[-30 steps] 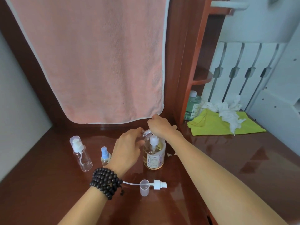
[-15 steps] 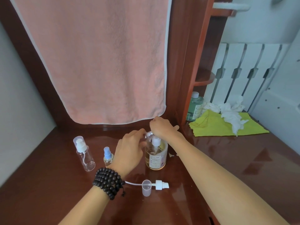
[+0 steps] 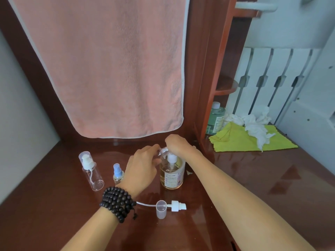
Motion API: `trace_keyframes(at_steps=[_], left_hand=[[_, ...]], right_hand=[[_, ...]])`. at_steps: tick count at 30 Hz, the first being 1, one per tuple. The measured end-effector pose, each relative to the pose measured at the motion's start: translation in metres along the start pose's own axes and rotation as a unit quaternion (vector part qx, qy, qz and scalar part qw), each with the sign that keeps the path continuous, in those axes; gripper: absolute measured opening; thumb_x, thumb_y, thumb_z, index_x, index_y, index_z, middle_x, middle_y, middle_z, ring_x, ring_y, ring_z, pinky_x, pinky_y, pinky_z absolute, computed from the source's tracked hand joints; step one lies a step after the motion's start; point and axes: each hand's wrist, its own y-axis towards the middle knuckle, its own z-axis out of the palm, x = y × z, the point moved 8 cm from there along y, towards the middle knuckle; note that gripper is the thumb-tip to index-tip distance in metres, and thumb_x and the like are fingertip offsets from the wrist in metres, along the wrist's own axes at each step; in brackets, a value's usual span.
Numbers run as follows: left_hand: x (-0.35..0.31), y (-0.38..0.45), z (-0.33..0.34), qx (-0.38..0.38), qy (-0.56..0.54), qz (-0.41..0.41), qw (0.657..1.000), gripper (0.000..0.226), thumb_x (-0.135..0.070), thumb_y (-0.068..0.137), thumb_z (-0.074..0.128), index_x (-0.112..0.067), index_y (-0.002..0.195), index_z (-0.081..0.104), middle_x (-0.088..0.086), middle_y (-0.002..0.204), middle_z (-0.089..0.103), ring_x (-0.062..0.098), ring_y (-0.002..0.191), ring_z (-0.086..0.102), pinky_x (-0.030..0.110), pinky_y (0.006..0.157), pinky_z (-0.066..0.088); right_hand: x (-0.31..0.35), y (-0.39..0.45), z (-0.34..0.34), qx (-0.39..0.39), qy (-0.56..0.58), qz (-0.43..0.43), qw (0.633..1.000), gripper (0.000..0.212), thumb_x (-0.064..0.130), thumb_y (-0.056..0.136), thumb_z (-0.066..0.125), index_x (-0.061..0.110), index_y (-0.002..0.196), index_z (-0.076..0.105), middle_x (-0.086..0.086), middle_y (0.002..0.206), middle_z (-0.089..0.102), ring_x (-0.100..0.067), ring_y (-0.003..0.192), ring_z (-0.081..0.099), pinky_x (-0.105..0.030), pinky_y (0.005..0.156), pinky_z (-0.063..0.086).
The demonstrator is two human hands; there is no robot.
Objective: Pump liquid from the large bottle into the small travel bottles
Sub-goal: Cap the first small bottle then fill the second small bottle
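Observation:
The large bottle (image 3: 172, 175) of amber liquid stands on the wooden desk (image 3: 253, 178), its white pump under my right hand (image 3: 176, 143), which presses down on the pump head with curled fingers. My left hand (image 3: 142, 166) holds a small clear travel bottle (image 3: 164, 151) tilted, its threaded open neck at the pump's spout. A removed white pump with tube (image 3: 175, 205) and a clear cap (image 3: 161, 209) lie in front. A clear pump travel bottle (image 3: 91, 172) and a small blue-topped spray bottle (image 3: 117, 172) stand to the left.
A pink towel (image 3: 112, 69) hangs over the desk's back. To the right lie a yellow-green cloth (image 3: 241, 140) with crumpled white tissues (image 3: 253, 124) and a green bottle (image 3: 215, 117) beside the shelf post. A bead bracelet (image 3: 117, 201) wraps my left wrist.
Both hands stay at the large bottle's pump; the view shifted slightly. The small bottle's neck remains at the spout.

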Motion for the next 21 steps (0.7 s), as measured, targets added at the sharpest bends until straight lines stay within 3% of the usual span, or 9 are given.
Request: trace_keyframes(at_steps=[3, 7, 10, 17, 19, 21], left_hand=[[-0.001, 0.004, -0.006, 0.000, -0.017, 0.002, 1.000, 0.022, -0.008, 0.087, 0.060, -0.022, 0.104, 0.057, -0.008, 0.094, 0.061, 0.022, 0.089, 0.059, 0.047, 0.076, 0.051], [0.000, 0.002, 0.001, -0.002, -0.017, -0.007, 1.000, 0.019, -0.007, 0.087, 0.060, -0.019, 0.101, 0.057, -0.005, 0.089, 0.059, 0.024, 0.085, 0.058, 0.048, 0.074, 0.050], [0.002, -0.003, 0.008, 0.001, -0.014, -0.020, 1.000, 0.016, -0.008, 0.088, 0.059, -0.016, 0.102, 0.057, -0.002, 0.088, 0.061, 0.026, 0.084, 0.059, 0.048, 0.074, 0.051], [0.000, 0.003, -0.003, 0.001, -0.020, -0.004, 1.000, 0.023, -0.008, 0.086, 0.059, -0.023, 0.103, 0.056, -0.006, 0.094, 0.063, 0.022, 0.087, 0.060, 0.047, 0.075, 0.051], [0.000, 0.003, -0.004, -0.007, -0.028, -0.004, 1.000, 0.022, -0.007, 0.087, 0.060, -0.021, 0.104, 0.057, -0.005, 0.094, 0.063, 0.021, 0.088, 0.060, 0.045, 0.075, 0.051], [0.000, 0.000, -0.001, -0.010, -0.032, -0.009, 0.999, 0.021, -0.007, 0.088, 0.059, -0.018, 0.105, 0.058, -0.003, 0.092, 0.063, 0.022, 0.088, 0.060, 0.043, 0.075, 0.050]], right_hand=[[0.005, -0.003, -0.011, -0.019, 0.027, -0.010, 0.999, 0.031, 0.025, 0.095, 0.029, 0.014, 0.105, 0.056, -0.003, 0.108, 0.055, -0.028, 0.113, 0.049, -0.057, 0.114, 0.027], [0.000, -0.001, -0.004, -0.026, 0.025, 0.002, 0.999, 0.019, 0.011, 0.096, 0.031, 0.011, 0.093, 0.049, -0.010, 0.108, 0.056, -0.034, 0.122, 0.054, -0.057, 0.114, 0.032], [-0.004, 0.004, 0.008, -0.015, 0.028, 0.015, 0.999, 0.026, 0.010, 0.098, 0.032, 0.011, 0.110, 0.055, -0.018, 0.129, 0.060, -0.039, 0.123, 0.054, -0.061, 0.112, 0.036], [0.005, -0.004, -0.008, -0.028, 0.058, 0.003, 0.998, 0.024, 0.020, 0.098, 0.030, 0.014, 0.092, 0.053, -0.011, 0.117, 0.058, -0.030, 0.112, 0.053, -0.048, 0.107, 0.036], [0.007, -0.005, -0.008, -0.026, 0.061, -0.004, 0.998, 0.028, 0.025, 0.100, 0.029, 0.015, 0.103, 0.055, -0.009, 0.122, 0.056, -0.030, 0.116, 0.051, -0.052, 0.110, 0.030], [0.005, 0.001, -0.003, -0.031, 0.029, -0.005, 0.999, 0.021, 0.019, 0.095, 0.029, 0.017, 0.091, 0.049, -0.010, 0.123, 0.057, -0.032, 0.117, 0.053, -0.054, 0.111, 0.033]])
